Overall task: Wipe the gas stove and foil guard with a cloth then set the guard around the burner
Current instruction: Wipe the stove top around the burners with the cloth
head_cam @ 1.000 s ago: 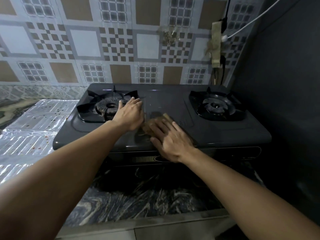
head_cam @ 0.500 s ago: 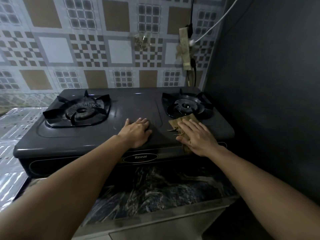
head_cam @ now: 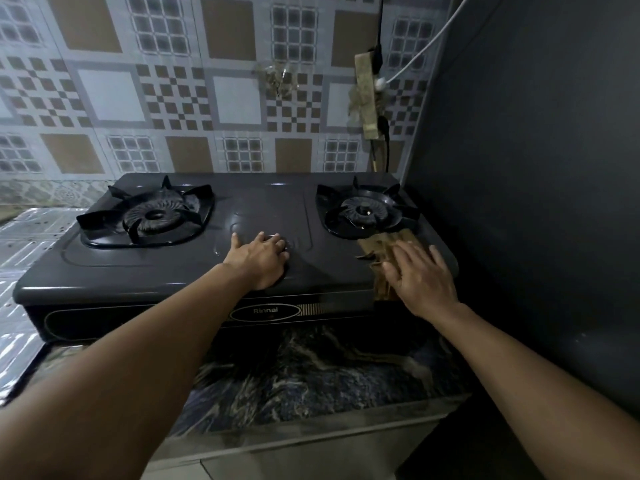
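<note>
A dark two-burner gas stove (head_cam: 145,271) stands on a marbled counter. My right hand (head_cam: 420,278) lies flat with straight fingers on a brown cloth (head_cam: 379,247), pressing it onto the stove's front right corner, just in front of the right burner (head_cam: 363,213). My left hand (head_cam: 258,259) rests palm down on the stove top between the two burners. The left burner (head_cam: 152,214) is uncovered. The silver foil guard (head_cam: 20,268) lies flat on the counter to the left of the stove.
A dark wall (head_cam: 540,188) rises close to the stove's right side. Behind is a patterned tile wall with a power strip (head_cam: 367,91) and cables. The marbled counter edge (head_cam: 311,375) runs in front of the stove.
My right hand slid the cloth rightward from the stove's middle to its front right corner. My left hand moved from beside the left burner to the stove's centre.
</note>
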Tool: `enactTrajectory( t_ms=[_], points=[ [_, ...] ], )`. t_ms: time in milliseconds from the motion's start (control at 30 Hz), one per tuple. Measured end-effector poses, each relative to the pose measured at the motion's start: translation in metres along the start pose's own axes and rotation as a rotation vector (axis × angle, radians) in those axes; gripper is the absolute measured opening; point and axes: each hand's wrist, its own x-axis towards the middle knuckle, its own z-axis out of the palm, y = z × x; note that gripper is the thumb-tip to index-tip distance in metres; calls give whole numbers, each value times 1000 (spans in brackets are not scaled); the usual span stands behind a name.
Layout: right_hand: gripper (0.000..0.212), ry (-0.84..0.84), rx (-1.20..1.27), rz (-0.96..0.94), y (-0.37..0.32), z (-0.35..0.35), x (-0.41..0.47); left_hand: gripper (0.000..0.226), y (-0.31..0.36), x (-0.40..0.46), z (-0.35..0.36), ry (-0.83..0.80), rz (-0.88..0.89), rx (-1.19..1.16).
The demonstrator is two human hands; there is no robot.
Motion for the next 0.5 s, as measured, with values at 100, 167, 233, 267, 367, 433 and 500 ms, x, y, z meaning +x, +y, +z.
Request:
enactTrajectory(
  t_ms=[100, 167, 233, 267, 367, 433, 500],
  points=[
    [65, -30, -1, 87, 31, -3, -1, 49, 3, 0, -1, 4, -11, -2],
    [61, -41, 13, 88, 36, -4, 2, 48, 4, 1, -3, -12, -16, 22],
    [60, -27, 72, 149, 37, -3, 7, 49, 6, -1, -4, -23, -24, 28],
    [57, -28, 115, 196, 37, -2, 10, 49, 7, -1, -3, -21, -29, 20],
    [50, 12, 217, 326, 35, -1, 13, 51, 8, -3, -1, -13, -47, -1],
    [46, 48, 259, 484, 31, -5, 9, 52, 8, -3, 1, -23, -60, -4],
    [43, 41, 295, 569, 27, -9, 5, 52, 10, -4, 0, -30, -64, 0]
  ],
)
